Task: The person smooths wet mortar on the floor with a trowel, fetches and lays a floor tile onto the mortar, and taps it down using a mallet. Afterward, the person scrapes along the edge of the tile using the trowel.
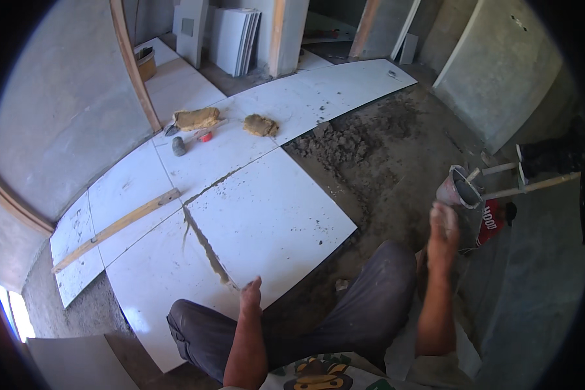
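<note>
My left hand [251, 296] is over the near edge of a large white floor tile [273, 208], beside the lower end of a seam filled with grey-brown paste [208, 248]. Its fingers look stretched out, with nothing visible in them. On the right, my right hand [442, 231] is raised above the floor with its fingers extended. It appears just in front of a mortar-smeared bucket [458, 188], which leans with its mouth to the right; I cannot tell whether they touch. Loose grey mortar [338, 148] lies past the tile's far right edge.
A wooden batten [117, 231] crosses the left tiles. Two yellowish sponges [198, 118], a trowel [171, 130], a dark-grey mallet head [179, 146] and a small red item [205, 137] lie farther back. Tiles [234, 42] lean upright behind. A red cloth [492, 221] lies right.
</note>
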The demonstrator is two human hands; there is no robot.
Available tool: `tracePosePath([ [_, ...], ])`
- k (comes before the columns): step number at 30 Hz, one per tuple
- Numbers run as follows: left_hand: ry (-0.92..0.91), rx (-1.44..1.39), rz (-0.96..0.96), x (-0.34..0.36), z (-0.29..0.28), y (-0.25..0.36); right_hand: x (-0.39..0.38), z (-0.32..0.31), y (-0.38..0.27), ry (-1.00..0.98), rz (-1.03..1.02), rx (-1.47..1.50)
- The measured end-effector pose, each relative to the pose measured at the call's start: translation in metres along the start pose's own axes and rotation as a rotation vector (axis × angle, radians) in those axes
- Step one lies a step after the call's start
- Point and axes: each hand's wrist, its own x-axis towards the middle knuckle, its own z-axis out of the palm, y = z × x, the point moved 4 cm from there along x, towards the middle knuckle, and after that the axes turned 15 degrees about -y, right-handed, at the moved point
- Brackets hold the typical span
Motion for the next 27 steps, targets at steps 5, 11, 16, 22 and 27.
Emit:
tracePosePath([
  [5,-0.084,0.283,-0.17,-0.003,0.003,-0.029,-0.022,0.121,-0.065,-0.235,-0.498,-0.14],
  [11,-0.263,0.294,-0.108,0.027,0.0,-0.061,-0.068,0.209,-0.001,-0.992,-0.124,-0.346],
  [16,-0.271,0.44,0.023,0.056,0.007,-0.064,-0.065,0.192,-0.001,-0.762,-0.196,-0.32],
  [22,-0.518,0.719,0.264,0.063,0.034,-0.052,-0.067,0.177,0.005,-0.769,-0.087,-0.457],
  [27,-0.462,0.545,-0.031,0.056,0.041,-0.046,-0.068,0.169,0.004,-0.685,-0.108,-0.483],
])
